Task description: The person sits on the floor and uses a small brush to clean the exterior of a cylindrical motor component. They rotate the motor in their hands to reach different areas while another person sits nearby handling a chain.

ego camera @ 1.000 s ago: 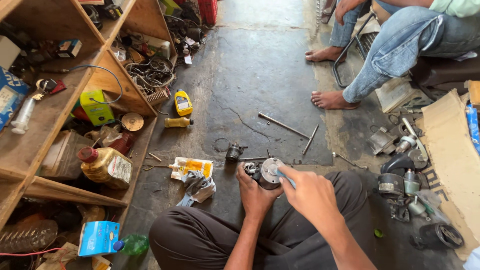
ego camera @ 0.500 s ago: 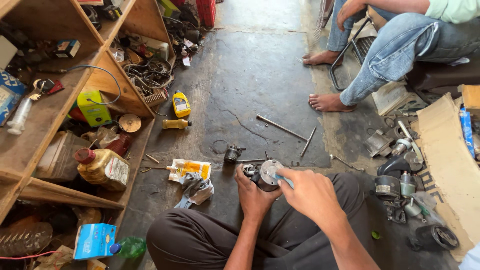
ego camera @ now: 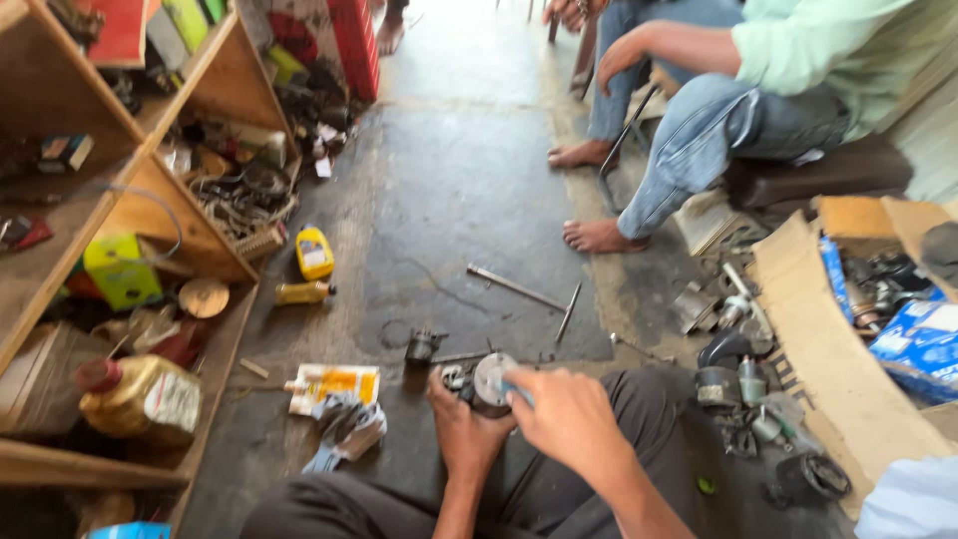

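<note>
A wooden shelf unit [ego camera: 150, 190] crammed with bottles, boxes and coiled wire fills the left side, and across the dark floor mat [ego camera: 459, 210] a seated person in jeans [ego camera: 718, 140] rests bare feet near an open cardboard box [ego camera: 828, 339] of metal parts. Down by the knees, the left hand [ego camera: 467, 431] is wrapped around a small round metal motor part [ego camera: 484, 382] held just above the mat, while the right hand [ego camera: 569, 419] pinches a slim light-blue tool [ego camera: 515, 391] against its flat face. Nearby lie two thin metal rods [ego camera: 534, 294], a yellow bottle [ego camera: 314, 253], a yellow-and-white packet [ego camera: 334, 386] and a small black fitting [ego camera: 423, 346].
</note>
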